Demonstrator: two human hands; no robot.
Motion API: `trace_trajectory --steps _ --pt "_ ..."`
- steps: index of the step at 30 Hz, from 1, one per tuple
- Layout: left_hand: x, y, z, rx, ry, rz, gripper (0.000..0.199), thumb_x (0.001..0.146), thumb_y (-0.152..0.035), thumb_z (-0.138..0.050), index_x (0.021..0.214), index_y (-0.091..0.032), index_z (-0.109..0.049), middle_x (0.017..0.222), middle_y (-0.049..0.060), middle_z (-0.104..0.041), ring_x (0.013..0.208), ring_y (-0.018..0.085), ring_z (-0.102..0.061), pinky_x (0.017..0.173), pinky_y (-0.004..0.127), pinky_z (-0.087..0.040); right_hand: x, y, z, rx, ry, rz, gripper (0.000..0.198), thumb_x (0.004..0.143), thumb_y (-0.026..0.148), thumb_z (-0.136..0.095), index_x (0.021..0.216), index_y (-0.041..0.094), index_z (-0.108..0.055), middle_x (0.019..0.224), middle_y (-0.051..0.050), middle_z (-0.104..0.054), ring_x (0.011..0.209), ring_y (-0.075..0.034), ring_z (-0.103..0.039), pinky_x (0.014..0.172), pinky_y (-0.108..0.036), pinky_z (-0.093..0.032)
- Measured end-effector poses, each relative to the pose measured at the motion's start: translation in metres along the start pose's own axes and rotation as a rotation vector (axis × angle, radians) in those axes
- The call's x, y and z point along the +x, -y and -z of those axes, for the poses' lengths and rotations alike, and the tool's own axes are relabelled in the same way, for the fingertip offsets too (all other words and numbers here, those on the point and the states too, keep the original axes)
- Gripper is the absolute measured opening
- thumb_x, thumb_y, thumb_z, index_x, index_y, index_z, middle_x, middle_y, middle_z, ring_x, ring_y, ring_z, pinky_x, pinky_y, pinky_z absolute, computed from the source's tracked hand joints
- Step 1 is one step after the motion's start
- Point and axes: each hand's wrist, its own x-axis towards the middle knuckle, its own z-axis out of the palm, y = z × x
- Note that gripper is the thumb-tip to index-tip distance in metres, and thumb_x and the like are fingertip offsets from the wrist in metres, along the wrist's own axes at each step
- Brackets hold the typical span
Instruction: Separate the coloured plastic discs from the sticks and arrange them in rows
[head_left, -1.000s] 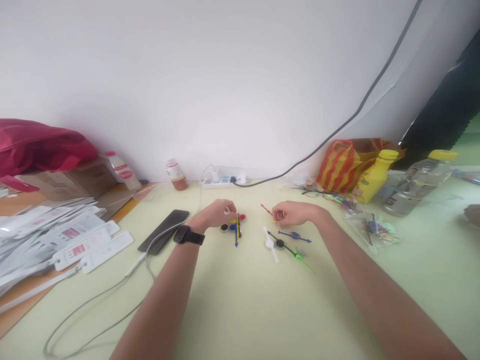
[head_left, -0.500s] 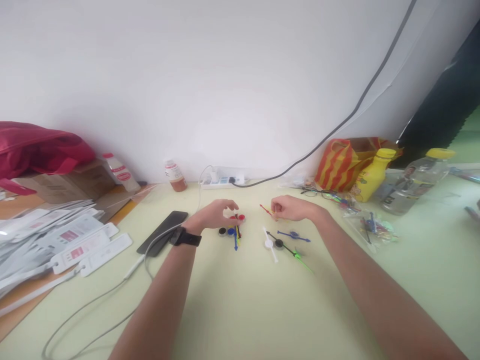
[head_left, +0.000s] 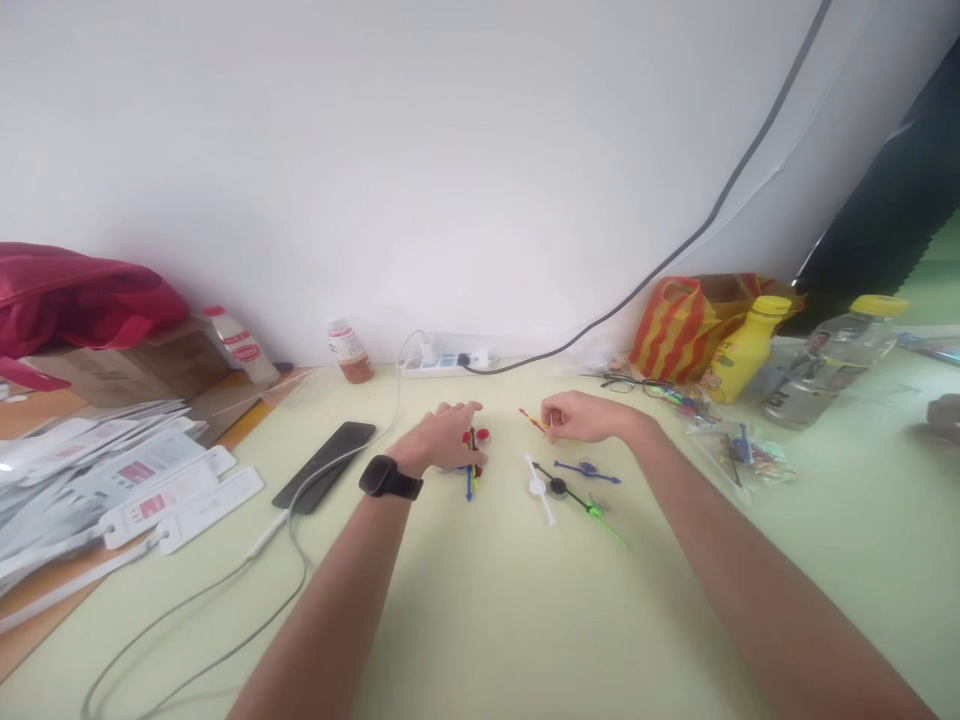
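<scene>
My left hand point(head_left: 442, 437) hovers over a small cluster of arrow pointers and round discs, thumb and fingers apart. From beneath it show a blue arrow pointer point(head_left: 470, 488) and a red disc point(head_left: 483, 436); the palm hides other pieces. My right hand point(head_left: 581, 414) is closed in a pinch at the end of a red and yellow arrow spinner point(head_left: 533, 419). Nearer me lie a white spinner point(head_left: 538, 488), a black spinner point(head_left: 557, 486), a blue spinner point(head_left: 589, 471) and a green arrow piece point(head_left: 604, 521).
A phone point(head_left: 324, 465) with a cable lies to the left, near white tags point(head_left: 214, 508). At the wall stand a small bottle point(head_left: 350, 352) and a power strip point(head_left: 442, 366). On the right are a plastic bag of parts point(head_left: 750, 455), a yellow bottle point(head_left: 750, 350) and a clear bottle point(head_left: 829, 365).
My left hand has moved right and slightly nearer, now covering the black and blue discs. My right hand and the spinner in it have stayed nearly still.
</scene>
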Motion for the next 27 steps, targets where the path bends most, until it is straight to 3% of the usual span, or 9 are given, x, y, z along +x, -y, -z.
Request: trace_trajectory --steps 8,20,27 --pt "0.004 0.010 -0.003 -0.002 -0.011 -0.029 0.079 0.078 -0.058 -0.069 0.146 -0.022 -0.055 0.145 0.015 -0.061 0.133 0.039 -0.055 0.104 0.046 -0.049 0.002 -0.003 -0.001 -0.012 -0.001 0.007 0.011 0.080 0.016 -0.071 0.089 0.021 -0.065 0.097 -0.004 -0.075 0.083 -0.018 -0.065 0.066 -0.025 -0.043" --pt "0.000 0.008 0.004 0.021 -0.022 -0.010 0.068 0.071 -0.043 -0.072 0.136 -0.023 -0.064 0.139 0.012 -0.065 0.127 0.036 -0.061 0.100 0.041 -0.053 0.000 -0.003 0.000 0.042 0.026 -0.003 0.008 0.082 0.017 -0.068 0.088 0.021 -0.065 0.097 -0.004 -0.077 0.083 -0.018 -0.066 0.064 -0.024 -0.044" --pt "0.000 0.015 0.000 -0.116 -0.070 -0.058 0.066 0.086 -0.061 -0.062 0.140 -0.024 -0.062 0.137 0.013 -0.067 0.129 0.035 -0.061 0.106 0.044 -0.049 -0.001 0.000 0.001 0.043 -0.015 0.013 0.006 0.083 0.018 -0.066 0.088 0.021 -0.064 0.094 -0.004 -0.074 0.079 -0.017 -0.065 0.065 -0.026 -0.044"
